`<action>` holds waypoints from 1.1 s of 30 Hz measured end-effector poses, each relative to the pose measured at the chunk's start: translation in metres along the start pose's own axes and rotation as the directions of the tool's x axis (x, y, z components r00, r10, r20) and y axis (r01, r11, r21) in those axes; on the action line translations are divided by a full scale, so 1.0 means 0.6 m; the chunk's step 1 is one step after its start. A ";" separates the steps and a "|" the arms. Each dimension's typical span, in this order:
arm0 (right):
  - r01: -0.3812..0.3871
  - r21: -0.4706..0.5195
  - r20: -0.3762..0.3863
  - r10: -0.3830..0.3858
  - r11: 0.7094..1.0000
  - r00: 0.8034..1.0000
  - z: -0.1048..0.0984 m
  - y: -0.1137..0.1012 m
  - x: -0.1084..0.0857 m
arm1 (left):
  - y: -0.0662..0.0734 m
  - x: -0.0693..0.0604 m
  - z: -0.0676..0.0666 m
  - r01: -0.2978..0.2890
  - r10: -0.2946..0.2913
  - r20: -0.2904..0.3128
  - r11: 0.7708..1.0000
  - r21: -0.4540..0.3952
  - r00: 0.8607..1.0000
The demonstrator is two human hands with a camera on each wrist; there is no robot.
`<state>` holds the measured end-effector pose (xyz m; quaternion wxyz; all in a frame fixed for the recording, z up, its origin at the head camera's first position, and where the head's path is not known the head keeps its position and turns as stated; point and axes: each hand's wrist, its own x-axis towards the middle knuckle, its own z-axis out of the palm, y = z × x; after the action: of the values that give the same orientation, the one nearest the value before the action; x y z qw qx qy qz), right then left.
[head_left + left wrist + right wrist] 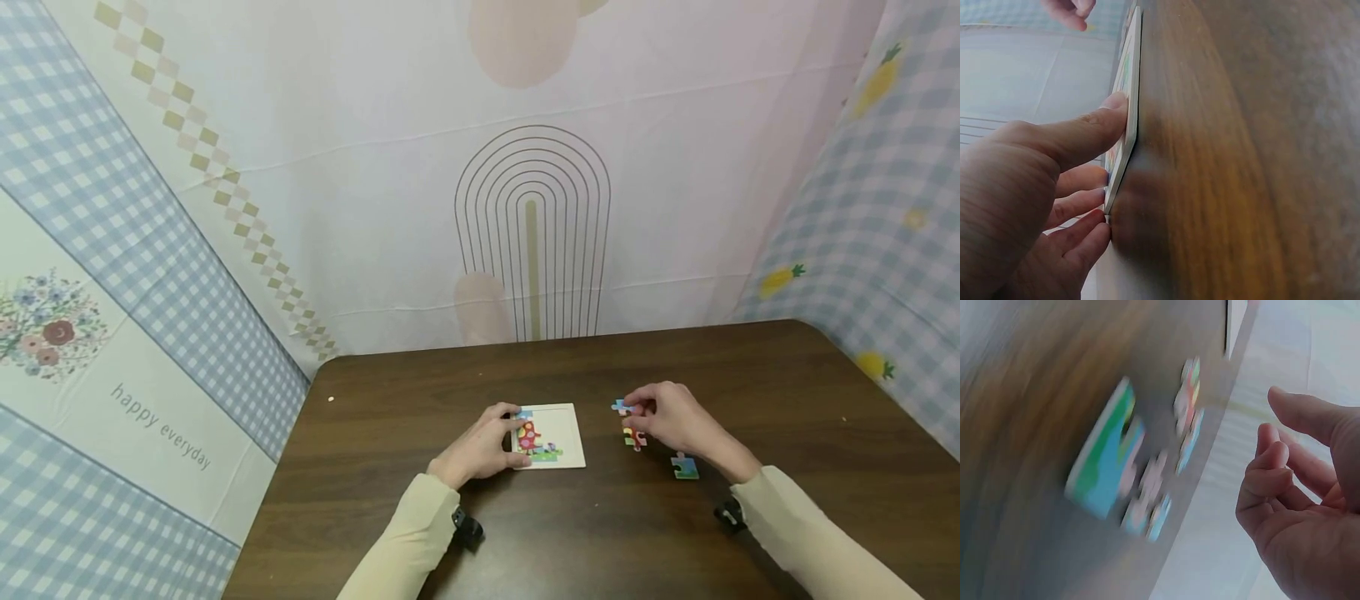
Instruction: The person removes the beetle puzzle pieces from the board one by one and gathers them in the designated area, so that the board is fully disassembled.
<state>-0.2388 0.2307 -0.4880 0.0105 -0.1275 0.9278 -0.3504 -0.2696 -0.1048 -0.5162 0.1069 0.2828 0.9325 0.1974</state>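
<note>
My left hand (480,446) holds the left side of a shallow white jigsaw tray (576,437), its thumb on the near rim and its fingertips along the left edge. Joined pieces with a red spotted figure (528,435) fill the tray's left and near part. My right hand (675,421) hovers to the right over loose puzzle pieces, thumb and fingers bent, with nothing between them in the right wrist view. Beneath it lie a blue piece (621,407) and a red and yellow piece (635,437). A blue-green piece (1100,459) lies nearer me; its neighbours look blurred.
The dark wooden table (360,500) meets a white patterned cloth (375,250) at the back. Checked blue cloth (885,275) hangs on the right side. Each wrist wears a small black camera (468,529). A white speck (331,399) sits at the far left.
</note>
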 end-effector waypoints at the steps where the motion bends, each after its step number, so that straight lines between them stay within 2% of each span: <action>1: 0.001 -0.002 0.005 -0.001 1.000 1.000 0.007 -0.006 0.002 | 0.001 0.000 0.000 0.002 -0.002 0.001 1.000 0.000 1.000; 10: 0.017 0.014 0.113 -0.018 1.000 0.993 0.083 -0.060 0.026 | 0.001 0.002 0.000 0.022 -0.022 0.014 1.000 -0.014 1.000; 16: 0.064 -0.007 0.172 -0.062 0.998 0.983 0.123 -0.084 0.044 | -0.001 0.003 0.000 0.031 -0.031 0.007 0.999 -0.028 1.000; 20: 0.078 -0.020 0.190 -0.073 0.997 0.979 0.133 -0.095 0.050 | -0.001 0.003 -0.001 0.031 -0.031 0.006 0.999 -0.032 0.999; 28: 0.052 -0.034 0.194 -0.044 0.998 0.980 0.138 -0.103 0.050 | 0.002 0.007 -0.004 0.029 -0.029 -0.002 0.999 -0.025 1.000; 30: 0.085 -0.043 0.192 -0.076 0.995 0.978 0.144 -0.092 0.051 | 0.002 0.007 -0.005 0.030 -0.030 0.001 0.999 -0.028 1.000; 33: 0.093 -0.048 0.193 -0.082 0.994 0.978 0.149 -0.089 0.052 | 0.002 0.006 -0.005 0.031 -0.031 0.001 0.999 -0.021 1.000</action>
<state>-0.2470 0.1267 -0.5184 0.0802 -0.2017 0.9256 -0.3101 -0.2730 -0.1024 -0.5131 0.1133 0.2671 0.9347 0.2054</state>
